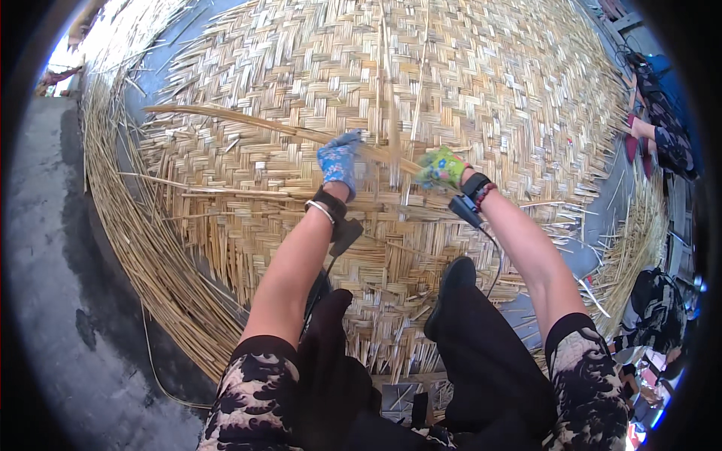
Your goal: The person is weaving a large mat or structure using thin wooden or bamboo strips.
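Observation:
My left hand (pixel 337 164), in a blue floral glove, grips a long split reed strip (pixel 218 113) that slants across the woven mat (pixel 316 60). My right hand (pixel 441 168), in a green floral glove, is closed at the strip's right end, its fingertips slightly blurred. Long upright strips (pixel 382 83) stand out from the weave between my hands, partly smeared by motion. Other loose strips (pixel 195 188) lie crosswise just below. Dark devices are strapped to both my wrists.
My dark shoes (pixel 451 286) rest on the mat. Loose reeds (pixel 143 255) line the left edge beside concrete floor (pixel 53 263); more lie at the right (pixel 632 255). Another person's bare ankle and pink shoe (pixel 645 131) show at the right, above a patterned bag (pixel 650 301).

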The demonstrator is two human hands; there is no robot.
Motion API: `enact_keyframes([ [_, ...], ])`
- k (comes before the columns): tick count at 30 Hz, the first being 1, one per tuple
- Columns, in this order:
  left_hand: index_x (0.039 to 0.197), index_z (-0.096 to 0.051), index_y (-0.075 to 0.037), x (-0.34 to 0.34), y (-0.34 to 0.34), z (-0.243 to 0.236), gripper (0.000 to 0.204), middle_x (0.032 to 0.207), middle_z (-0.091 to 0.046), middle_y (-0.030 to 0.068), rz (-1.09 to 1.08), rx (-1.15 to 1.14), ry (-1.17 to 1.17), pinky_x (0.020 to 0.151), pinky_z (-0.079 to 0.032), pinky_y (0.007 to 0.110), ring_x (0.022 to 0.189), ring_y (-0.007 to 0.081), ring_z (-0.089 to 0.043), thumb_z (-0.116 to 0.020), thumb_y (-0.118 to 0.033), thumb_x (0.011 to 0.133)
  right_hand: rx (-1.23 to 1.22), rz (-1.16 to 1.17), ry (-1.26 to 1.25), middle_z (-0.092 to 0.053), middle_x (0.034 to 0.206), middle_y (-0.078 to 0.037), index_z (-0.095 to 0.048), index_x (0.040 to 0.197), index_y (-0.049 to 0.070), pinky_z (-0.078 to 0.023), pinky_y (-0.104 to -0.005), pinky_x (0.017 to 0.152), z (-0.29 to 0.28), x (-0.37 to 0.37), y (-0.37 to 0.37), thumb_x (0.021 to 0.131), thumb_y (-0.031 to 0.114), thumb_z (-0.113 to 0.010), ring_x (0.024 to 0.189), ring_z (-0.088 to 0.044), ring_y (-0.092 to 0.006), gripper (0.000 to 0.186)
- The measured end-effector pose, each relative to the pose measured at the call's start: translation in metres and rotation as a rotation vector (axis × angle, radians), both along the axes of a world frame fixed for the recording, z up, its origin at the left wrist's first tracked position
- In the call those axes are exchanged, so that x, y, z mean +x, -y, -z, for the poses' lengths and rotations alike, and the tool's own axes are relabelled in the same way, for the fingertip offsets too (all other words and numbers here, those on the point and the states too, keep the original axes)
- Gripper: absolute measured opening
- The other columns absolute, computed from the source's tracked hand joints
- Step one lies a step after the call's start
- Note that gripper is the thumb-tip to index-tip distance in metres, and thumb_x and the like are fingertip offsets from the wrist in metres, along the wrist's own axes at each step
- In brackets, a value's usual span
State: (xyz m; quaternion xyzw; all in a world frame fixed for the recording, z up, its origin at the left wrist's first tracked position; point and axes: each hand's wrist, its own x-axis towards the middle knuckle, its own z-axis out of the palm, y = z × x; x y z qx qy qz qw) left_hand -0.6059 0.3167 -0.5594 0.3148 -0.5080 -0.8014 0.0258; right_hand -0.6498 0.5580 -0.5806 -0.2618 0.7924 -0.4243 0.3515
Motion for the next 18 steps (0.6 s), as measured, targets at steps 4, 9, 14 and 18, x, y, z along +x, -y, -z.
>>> enact_keyframes([
  [4,0.102,-0.057,-0.004,0.017,0.028,0.027,0.028,0.091,-0.061,0.0053,0.025,-0.052,0.039,0.067,-0.045,0.026,0.075,0.0143,-0.057,-0.052,-0.003,0.074,0.32,-0.318,-0.045,-0.057,0.093,-0.007,-0.053,0.096,0.004,-0.046,-0.0298,0.073,0.012,-0.001,-0.036,0.075,0.004,-0.054,0.084,-0.055,-0.0173,0.021],
  [9,0.097,-0.058,-0.007,0.043,0.051,0.037,0.028,0.096,-0.058,0.0087,0.261,-0.819,-0.233,0.073,-0.047,0.032,0.082,0.02,-0.057,-0.058,-0.003,0.069,0.648,-0.063,-0.437,-0.059,0.085,-0.009,-0.058,0.089,0.01,-0.046,-0.0323,0.066,-0.012,0.006,-0.013,0.07,0.024,-0.057,0.078,-0.057,-0.0213,0.023],
  [14,0.094,-0.057,-0.005,0.042,0.07,0.029,0.016,0.093,-0.057,0.005,-0.076,0.154,0.22,0.071,-0.049,0.029,0.082,0.0165,-0.054,-0.053,-0.002,0.079,0.528,0.172,-0.267,-0.061,0.074,-0.01,-0.062,0.078,0.01,-0.045,-0.0367,0.063,-0.037,0.012,0.028,0.066,0.028,-0.059,0.071,-0.058,-0.0282,0.021],
  [18,0.096,-0.056,-0.004,0.047,0.08,0.027,0.021,0.096,-0.056,0.0045,-0.06,0.171,0.22,0.074,-0.048,0.03,0.088,0.0166,-0.053,-0.053,0.002,0.077,0.444,0.098,-0.292,-0.061,0.074,-0.011,-0.062,0.078,0.011,-0.045,-0.0356,0.062,-0.036,0.016,0.03,0.065,0.027,-0.06,0.07,-0.058,-0.0272,0.021],
])
